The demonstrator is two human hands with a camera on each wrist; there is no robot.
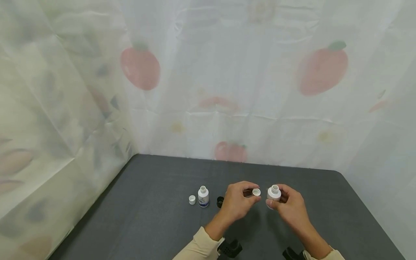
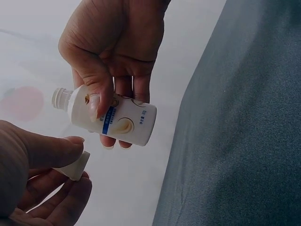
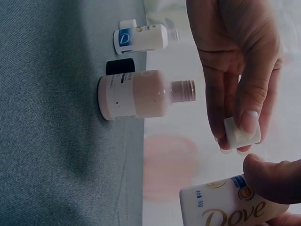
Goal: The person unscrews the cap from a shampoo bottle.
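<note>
My left hand [image 1: 234, 202] pinches a small white screw cap [image 1: 256, 192] between thumb and fingers. Beside it, my right hand [image 1: 292, 208] grips a white Dove bottle [image 1: 274, 194] round its body, its threaded neck bare. Cap and bottle are apart, both held above the table. In the left wrist view the right thumb lies across the bottle's label [image 2: 124, 125]. The right wrist view shows the left thumb pressed on the cap [image 3: 241, 133], with the Dove bottle [image 3: 207, 205] below it, partly out of frame.
On the dark table [image 1: 156, 224] stands an uncapped white bottle with a blue label [image 1: 203, 198], a white cap [image 1: 192, 199] to its left. A pink uncapped bottle [image 3: 150, 94] stands near a black cap [image 1: 220, 201]; the left hand hides this bottle in the head view. Patterned curtains [image 1: 227, 72] surround the table.
</note>
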